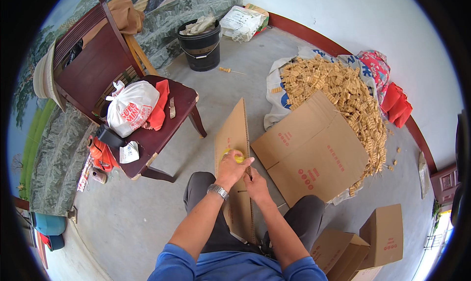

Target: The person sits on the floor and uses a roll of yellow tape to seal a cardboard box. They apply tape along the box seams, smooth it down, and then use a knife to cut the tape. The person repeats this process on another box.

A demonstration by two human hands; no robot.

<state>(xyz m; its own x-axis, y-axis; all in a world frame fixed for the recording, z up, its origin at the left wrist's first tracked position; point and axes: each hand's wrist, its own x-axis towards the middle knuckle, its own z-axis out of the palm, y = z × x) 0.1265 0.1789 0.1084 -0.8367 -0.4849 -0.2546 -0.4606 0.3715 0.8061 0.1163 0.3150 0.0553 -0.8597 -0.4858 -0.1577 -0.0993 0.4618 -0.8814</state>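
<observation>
A folded-flat cardboard box point(232, 134) stands on its edge between my knees, its corrugated rim towards the right. My left hand point(229, 170), with a metal-band watch on the wrist, is closed around a roll of yellow tape point(238, 157) against the cardboard's left face. Fingers cover most of the roll. On the right side, my right hand point(257, 185) grips the cardboard's edge just below the left thumb. To the right of it, another flattened cardboard box point(312, 152) with red print lies partly over a heap of small ridged tan pieces on thin sticks point(327, 75).
A dark red wooden chair point(165, 130) at the left holds a tied white plastic bag point(132, 108). Behind stands a black bucket point(200, 47). Open cardboard boxes point(382, 237) sit at the lower right. White sacking point(274, 97) lies under the heap, near the wall.
</observation>
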